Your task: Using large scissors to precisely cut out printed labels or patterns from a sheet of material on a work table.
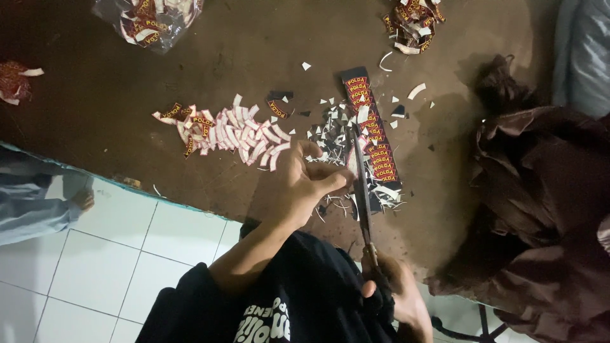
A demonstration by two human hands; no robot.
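My left hand (304, 181) rests on the brown table (190, 76), pinching a small white label piece against the scissors' blades. Low in the view, my right hand (394, 293) grips the black handles of long scissors (362, 190), whose blades point away from me. A black strip of woven labels with red and yellow lettering (372, 136) lies just right of the blades. Small white and black offcuts (330, 130) lie scattered around the left hand.
A row of cut labels (229, 133) lies left of my hand. A clear bag of labels (152, 19) and another heap (413, 22) sit far back. Dark brown cloth (546, 209) is bunched at right. White floor tiles (114, 260) and another person's foot (82, 200) show at left.
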